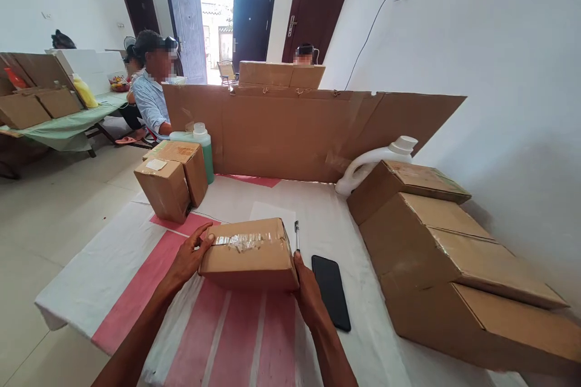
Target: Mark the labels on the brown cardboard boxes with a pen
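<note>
**Two hands gripping a taped carton**

Both hands are clasping one small cardboard box (249, 254), which is sitting near the middle of the surface (113, 266) on its red-and-white cloth. The left hand (189, 257) is pressing its left end, fingers curled over the top edge; the right hand (307, 290) is bracing its near right corner. A pen (296, 235) is lying just right of the box, a black phone (331, 290) beside the right hand. Larger cartons (445, 266) are leaning at the right, two small boxes (172, 181) standing far left, before a cardboard screen (290, 129).
</note>
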